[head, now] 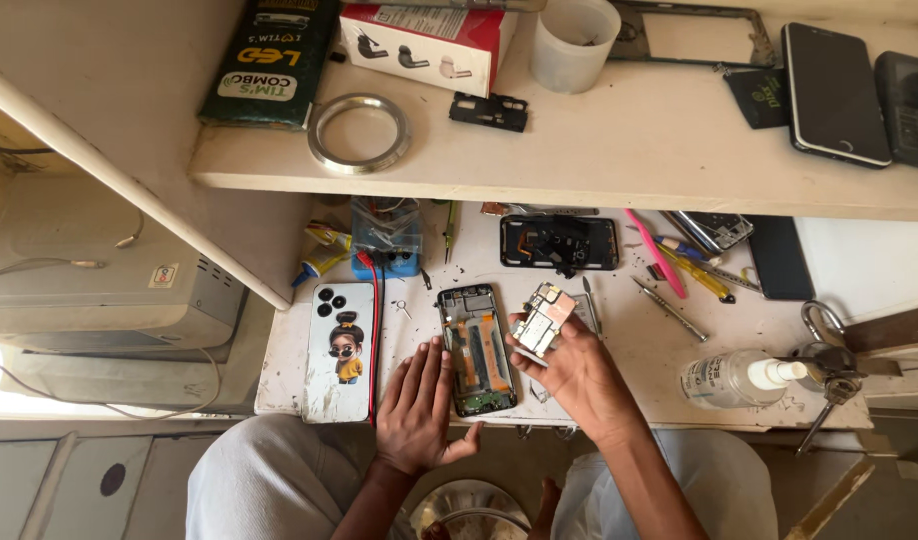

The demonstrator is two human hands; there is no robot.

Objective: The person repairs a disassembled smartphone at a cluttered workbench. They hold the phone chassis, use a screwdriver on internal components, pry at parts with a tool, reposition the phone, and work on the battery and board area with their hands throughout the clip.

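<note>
near the tabletop's front edge, the left hand (416, 412) lies flat and empty, steadying the opened phone (476, 349); the right hand (569, 365) pinches a circuit board (542, 320) clear above it.

Opened phone (476, 350) flat on table (639, 370), centre. Left hand (416, 408) just left of it, touching edge. Right hand (569, 365) right, holding circuit board (542, 318). Phone case (340, 350) further left; spray bottle (739, 378) far right.
</note>
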